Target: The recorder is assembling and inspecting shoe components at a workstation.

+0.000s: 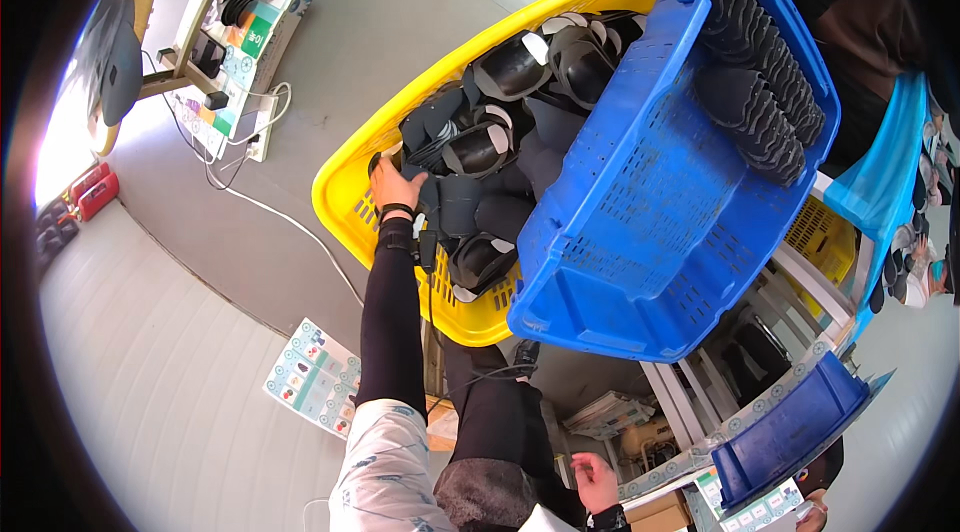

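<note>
My left hand [393, 188] reaches into the left end of a yellow basket [345, 160], thumb and fingers apart, against the black shoe pieces inside. A small dark piece shows at its fingertips; I see no firm hold on it. The basket holds many loose black parts, among them curved shoe uppers [512, 67] with white edges and flat dark pieces [460, 204]. My right hand [597, 482] hangs low near my body, loosely curled, fingers apart and holding nothing visible. To the right, a tilted blue basket [630, 222] overlaps the yellow one and carries rows of dark grey sole-shaped pieces [750, 102].
A metal-legged workbench [680, 402] stands at lower right, with a dark blue bin [790, 432] on it. At upper left are a chair frame [175, 22] and a power strip [262, 127] with a white cable on the floor. Another person's hand [815, 512] shows at lower right.
</note>
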Tool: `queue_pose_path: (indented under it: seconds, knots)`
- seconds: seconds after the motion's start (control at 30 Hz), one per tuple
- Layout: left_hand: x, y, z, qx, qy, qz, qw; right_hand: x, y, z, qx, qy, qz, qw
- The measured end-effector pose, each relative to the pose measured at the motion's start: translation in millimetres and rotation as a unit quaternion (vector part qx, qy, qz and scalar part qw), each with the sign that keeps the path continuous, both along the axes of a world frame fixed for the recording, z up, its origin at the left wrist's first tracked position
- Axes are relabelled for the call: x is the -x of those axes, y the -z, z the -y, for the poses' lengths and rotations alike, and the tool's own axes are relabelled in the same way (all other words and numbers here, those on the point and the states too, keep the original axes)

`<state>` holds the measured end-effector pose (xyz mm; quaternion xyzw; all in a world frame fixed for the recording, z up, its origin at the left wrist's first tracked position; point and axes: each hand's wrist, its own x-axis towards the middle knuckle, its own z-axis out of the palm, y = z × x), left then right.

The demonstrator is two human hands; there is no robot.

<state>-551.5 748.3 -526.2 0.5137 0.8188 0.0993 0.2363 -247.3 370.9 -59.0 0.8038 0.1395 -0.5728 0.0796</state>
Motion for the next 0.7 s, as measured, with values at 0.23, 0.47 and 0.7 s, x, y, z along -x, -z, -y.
queue_pose_path:
  seconds: [0.23, 0.47, 0.7]
  knots:
    - [-12.9, -30.8, -1.5, 0.201, 0.093, -0.122, 0.968, 3.6, 8.8, 3.7, -0.030, 0.002, -0.016, 0.999]
    - [-37.4, -38.5, 36.7, 0.066, 0.354, 0.080, 0.929, 5.2, 22.1, 8.7, -0.039, -0.034, -0.029, 0.998]
    - [-17.6, -79.4, 45.7, 0.069, 0.290, 0.095, 0.950, -3.0, 95.3, 9.4, -0.141, 0.030, -0.062, 0.988]
